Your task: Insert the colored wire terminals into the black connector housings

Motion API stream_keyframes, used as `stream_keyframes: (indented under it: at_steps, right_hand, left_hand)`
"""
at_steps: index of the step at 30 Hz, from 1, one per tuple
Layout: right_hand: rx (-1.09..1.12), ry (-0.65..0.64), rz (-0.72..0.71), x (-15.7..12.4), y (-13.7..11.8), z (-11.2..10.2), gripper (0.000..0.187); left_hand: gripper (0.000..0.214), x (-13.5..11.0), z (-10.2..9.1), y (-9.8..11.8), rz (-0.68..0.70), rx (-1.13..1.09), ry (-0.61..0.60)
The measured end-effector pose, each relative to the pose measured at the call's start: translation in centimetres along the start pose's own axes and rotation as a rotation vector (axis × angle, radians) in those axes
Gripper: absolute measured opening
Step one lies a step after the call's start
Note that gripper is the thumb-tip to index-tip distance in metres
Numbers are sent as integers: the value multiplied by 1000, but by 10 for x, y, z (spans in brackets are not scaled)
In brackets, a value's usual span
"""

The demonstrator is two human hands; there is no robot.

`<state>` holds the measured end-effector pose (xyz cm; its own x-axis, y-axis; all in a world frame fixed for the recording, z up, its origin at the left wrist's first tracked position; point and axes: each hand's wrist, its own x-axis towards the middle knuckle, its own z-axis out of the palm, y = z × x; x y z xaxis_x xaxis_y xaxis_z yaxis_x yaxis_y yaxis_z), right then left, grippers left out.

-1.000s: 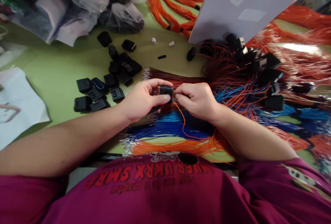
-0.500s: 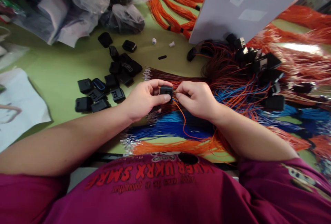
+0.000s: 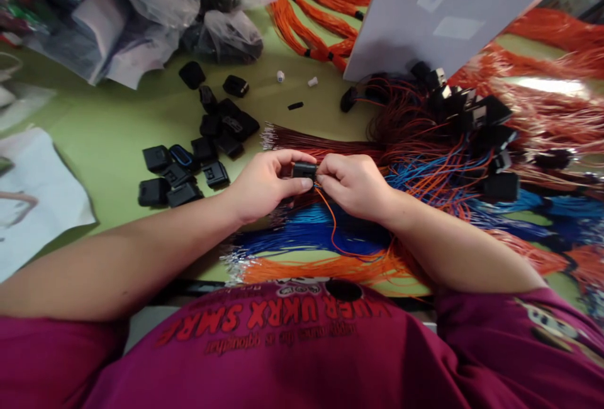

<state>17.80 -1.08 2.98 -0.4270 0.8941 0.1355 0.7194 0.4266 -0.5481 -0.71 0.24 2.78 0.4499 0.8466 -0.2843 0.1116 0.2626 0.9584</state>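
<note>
Item: one connector point(image 3: 304, 170), black, box-shaped, held level over the desk point(image 3: 113, 119), inward from its near edge. I have the left hand point(image 3: 262, 185) with fingers clamped on it, thumb on the near side. Right hand point(image 3: 356, 185): fingertips together at the connector's right end; on what, I cannot tell. One orange wire point(image 3: 334, 223) curves from beside that end toward the near edge. Margins: bare green surface between white paper point(image 3: 44, 185), left, and black housings point(image 3: 177, 175); wire bundles point(image 3: 302, 237) along the near edge; pale board point(image 3: 448, 12) beyond.
</note>
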Motion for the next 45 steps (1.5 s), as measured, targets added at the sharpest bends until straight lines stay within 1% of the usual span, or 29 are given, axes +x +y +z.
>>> stream_keyframes:
  at_steps: [4,7,10,12,13,14,16,17,19,21,22,24,26,28,32,34,37,39,40,44,45]
  right_hand:
    - [58,-17,10,2,1,-5,17]
    - [166,-45,10,5,2,-12,16]
    - [249,-132,6,8,8,-23,17]
    - [253,-168,23,11,17,-32,20]
    - [227,-148,45,13,24,-37,21]
    - [177,-97,75,14,31,-40,23]
    - [16,19,125,18,45,-43,22]
    - [-72,33,129,19,51,-43,21]
    - [-225,-46,100,21,58,-36,20]
    - [-349,-146,61,21,60,-27,20]
    - [-408,-173,48,21,59,-23,20]
    - [-511,-182,30,21,56,-17,20]
    - [-545,-161,14,21,56,-17,21]
    - [-486,-116,22,21,57,-20,19]
    - [-228,-21,104,20,56,-30,17]
    - [-91,2,74,18,48,-31,19]
    - [89,-3,-41,13,30,-28,25]
    - [137,1,-90,11,21,-26,24]
    - [137,19,-92,11,18,-25,24]
    - [82,172,2,10,14,-31,25]
    - [77,189,6,9,12,-33,25]
  left_hand:
    - [36,0,-2,1,26,82,6]
    - [35,0,-4,2,34,55,-5]
    - [34,2,-6,2,7,1,-46]
    - [34,3,-10,2,-28,-3,-87]
    - [33,4,-12,3,-43,17,-104]
    - [32,5,-14,4,-52,57,-118]
    - [30,6,-19,6,-47,176,-143]
    - [30,7,-21,7,-40,235,-157]
    - [31,8,-24,8,-40,303,-177]
    - [31,9,-26,7,-57,300,-180]
    - [31,9,-26,7,-65,291,-179]
    - [32,10,-26,6,-74,282,-181]
    - [34,10,-26,6,-84,278,-187]
    - [35,10,-25,7,-103,263,-188]
    - [30,8,-20,10,-146,154,-183]
    - [28,7,-18,10,-154,51,-201]
    - [28,6,-16,6,-135,-81,-248]
    - [30,6,-16,3,-123,-128,-266]
    - [30,6,-16,1,-121,-142,-272]
    - [31,7,-16,-1,-129,-189,-302]
    - [31,7,-16,-1,-134,-202,-304]
